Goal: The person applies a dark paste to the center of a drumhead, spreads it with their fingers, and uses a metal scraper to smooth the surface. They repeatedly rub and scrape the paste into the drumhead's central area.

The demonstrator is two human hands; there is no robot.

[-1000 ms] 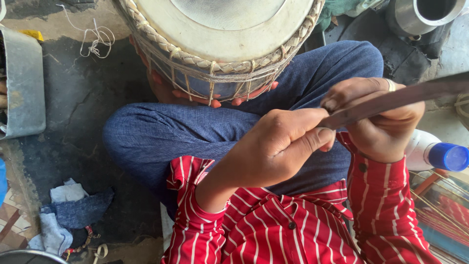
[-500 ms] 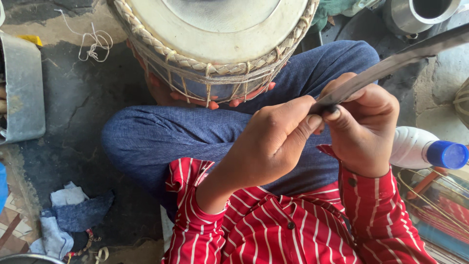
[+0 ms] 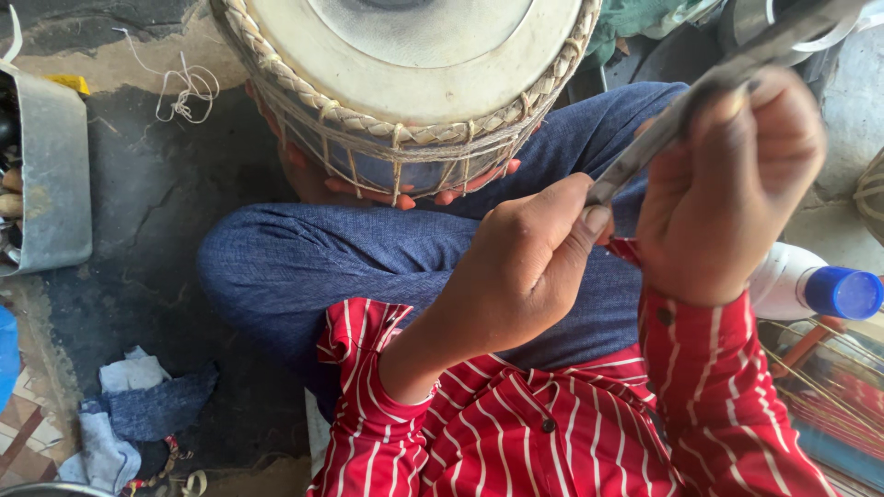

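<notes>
A dark metal blade-like strip [image 3: 709, 87] slants from the middle up to the top right. My left hand [image 3: 520, 267] pinches its lower end between thumb and fingers. My right hand [image 3: 727, 189] is closed around the strip higher up. Both sleeves are red with white stripes. A drum [image 3: 405, 74] with a pale skin and braided rim sits held between my feet, just beyond my crossed legs in blue trousers.
A grey metal tray [image 3: 51, 184] with tools stands at the left edge. Loose white string [image 3: 184, 92] lies on the dark floor. Cloth scraps [image 3: 129, 414] lie at the bottom left. A white bottle with a blue cap [image 3: 820, 285] rests at the right.
Both hands have tilted the metal strip from nearly level to steeply slanted, its far end rising toward the top right. The right hand has risen with it.
</notes>
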